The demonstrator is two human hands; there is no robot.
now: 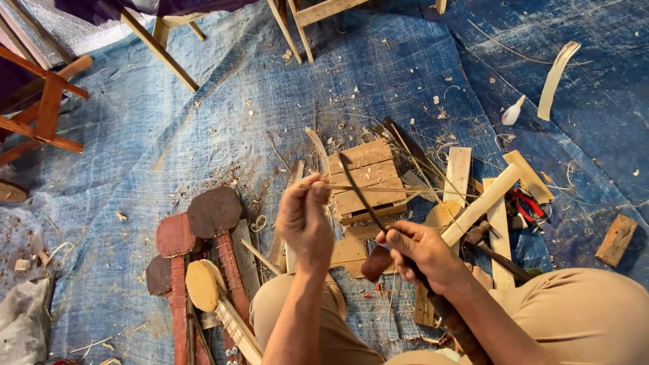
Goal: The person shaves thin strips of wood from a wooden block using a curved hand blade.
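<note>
Blue woven tarpaulin (155, 142) on floor, littered with shavings. Nearest: round-headed unfinished wooden instrument bodies (203, 270) beside left knee. Right hand (419, 253) clenched around dark long-bladed knife (362, 196), fingers pressed together on handle. Left hand (304, 220) pinching thin pale wooden sliver (378, 189), held level over small slatted wooden block (365, 179). Risk noted: blade edge close to left fingers; slip likely to cut. Beyond: red-handled pliers (524, 203), wooden stool legs (162, 51).

A single head-worn camera looks steeply down from above at a blue tarp (162, 155) on the floor. The wearer's knees fill the lower right of the frame, both hands sit near centre, close to the lens. Chair legs edge the top.
</note>
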